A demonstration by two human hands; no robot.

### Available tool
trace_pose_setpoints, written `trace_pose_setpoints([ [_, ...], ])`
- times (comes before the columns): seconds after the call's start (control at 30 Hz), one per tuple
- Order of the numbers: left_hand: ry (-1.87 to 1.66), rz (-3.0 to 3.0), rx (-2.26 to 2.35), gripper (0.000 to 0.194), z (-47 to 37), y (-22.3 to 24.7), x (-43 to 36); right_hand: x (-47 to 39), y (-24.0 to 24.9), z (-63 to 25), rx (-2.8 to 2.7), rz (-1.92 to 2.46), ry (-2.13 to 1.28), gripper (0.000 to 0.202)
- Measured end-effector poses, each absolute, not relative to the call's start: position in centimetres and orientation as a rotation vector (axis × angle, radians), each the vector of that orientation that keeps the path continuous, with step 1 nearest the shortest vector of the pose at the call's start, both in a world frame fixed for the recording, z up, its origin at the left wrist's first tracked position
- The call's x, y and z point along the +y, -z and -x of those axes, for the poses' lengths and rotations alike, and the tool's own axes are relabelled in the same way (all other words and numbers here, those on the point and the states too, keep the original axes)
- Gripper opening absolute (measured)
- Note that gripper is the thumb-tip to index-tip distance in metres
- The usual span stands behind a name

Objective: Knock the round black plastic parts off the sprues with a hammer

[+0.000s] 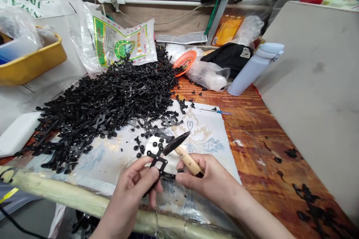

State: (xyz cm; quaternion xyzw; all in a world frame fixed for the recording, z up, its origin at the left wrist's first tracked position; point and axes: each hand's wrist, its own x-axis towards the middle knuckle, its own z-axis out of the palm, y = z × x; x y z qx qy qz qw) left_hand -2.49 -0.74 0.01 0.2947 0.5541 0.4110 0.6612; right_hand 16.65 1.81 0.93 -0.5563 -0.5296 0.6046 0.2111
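While the left hand point(140, 179) pinches a black plastic piece with round knobs point(157, 157), the right hand point(206, 175) curls snugly round a small hammer with a pale wooden handle and dark pointed head point(183, 156), both over a white flowered sheet point(218, 149) near a heap of black parts point(117, 93)

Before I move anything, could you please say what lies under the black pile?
The patterned sheet shows at the front of the black pile; the rest underneath is hidden.
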Motion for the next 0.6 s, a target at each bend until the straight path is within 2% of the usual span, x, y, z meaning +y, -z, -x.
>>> trace_pose_setpoints([
  [0.1, -0.935, -0.706, 1.345, 0.031, 2.9, 0.5, -0.4, 3.0, -0.9, -16.4, -1.519, 1.518, -1.635, 0.025],
  [0.27, -0.863, -0.802, 1.478, 0.03, 3.2, 0.7, -0.4, 5.8, -0.3, -14.2, -1.787, 1.628, -1.186, 0.013],
  [0.37, -0.905, -0.737, 1.509, 0.031, 3.2, 0.6, -0.4, 6.4, 0.3, -12.7, -1.853, 1.601, -1.144, 0.006],
  [0.6, -0.917, -0.682, 1.5, 0.037, 3.8, 1.3, -0.2, 4.8, 1.0, -12.8, -1.894, 1.643, -1.154, 0.009],
])
